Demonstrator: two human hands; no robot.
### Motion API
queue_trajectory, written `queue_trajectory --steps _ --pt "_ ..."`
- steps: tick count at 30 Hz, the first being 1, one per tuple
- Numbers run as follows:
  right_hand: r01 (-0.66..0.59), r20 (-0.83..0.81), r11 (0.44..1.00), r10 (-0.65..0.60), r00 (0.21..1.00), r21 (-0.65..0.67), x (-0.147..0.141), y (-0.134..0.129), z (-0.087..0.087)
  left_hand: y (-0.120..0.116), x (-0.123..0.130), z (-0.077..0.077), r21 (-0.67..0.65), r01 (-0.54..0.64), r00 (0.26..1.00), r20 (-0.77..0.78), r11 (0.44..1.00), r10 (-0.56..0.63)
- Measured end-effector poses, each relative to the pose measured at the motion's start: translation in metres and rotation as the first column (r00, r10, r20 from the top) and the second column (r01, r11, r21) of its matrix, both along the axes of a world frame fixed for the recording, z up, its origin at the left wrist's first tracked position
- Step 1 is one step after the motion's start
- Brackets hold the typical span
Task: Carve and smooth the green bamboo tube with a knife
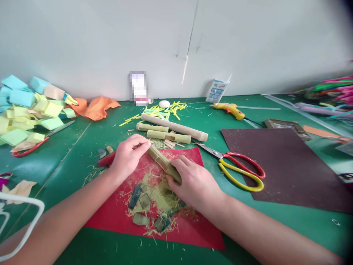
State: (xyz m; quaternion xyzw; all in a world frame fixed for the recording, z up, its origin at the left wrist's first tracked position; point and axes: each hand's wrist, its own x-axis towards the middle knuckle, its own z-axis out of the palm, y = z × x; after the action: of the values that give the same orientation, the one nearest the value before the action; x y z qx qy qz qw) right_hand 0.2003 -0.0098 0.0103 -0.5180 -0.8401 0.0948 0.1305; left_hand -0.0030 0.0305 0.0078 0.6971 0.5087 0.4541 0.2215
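My left hand (129,154) pinches the upper left end of a green bamboo tube (162,162), which has a rectangular opening cut in its side. The lower right end of the tube is wrapped by the fingers of my right hand (191,180). Below the tube, a red sheet (113,211) carries shavings, sawdust and several dark green scraps (141,219). Just beyond my hands lie a cut bamboo piece (168,136), a second one (152,127) and a longer pale stick (174,127).
Scissors (238,165) with red and yellow handles lie to the right, partly on a dark brown sheet (281,165). Behind are a yellow glue gun (230,110), a small carton (217,91) and yellow strips (179,110). Folded papers (22,117) and red-handled scissors (33,147) are at left.
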Motion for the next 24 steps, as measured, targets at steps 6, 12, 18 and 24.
queue_trajectory --steps 6,12,18,24 --pt "0.013 0.078 0.997 -0.019 0.997 0.074 0.0027 0.0032 -0.0005 0.0051 -0.0028 -0.0016 -0.317 -0.013 0.906 0.398 0.948 0.145" --pt "0.024 0.102 0.996 -0.033 0.994 0.088 0.0029 0.0029 -0.0016 0.0053 -0.0004 -0.0022 -0.380 0.104 0.865 0.490 0.919 0.105" --pt "0.017 0.075 0.997 -0.023 0.997 0.074 0.0030 0.0029 -0.0004 0.0047 0.0004 -0.0050 -0.365 0.068 0.892 0.439 0.929 0.107" --pt "0.015 0.067 0.997 -0.020 0.998 0.074 0.0036 0.0034 -0.0010 0.0046 0.0001 -0.0092 -0.261 0.002 0.961 0.268 0.965 0.071"
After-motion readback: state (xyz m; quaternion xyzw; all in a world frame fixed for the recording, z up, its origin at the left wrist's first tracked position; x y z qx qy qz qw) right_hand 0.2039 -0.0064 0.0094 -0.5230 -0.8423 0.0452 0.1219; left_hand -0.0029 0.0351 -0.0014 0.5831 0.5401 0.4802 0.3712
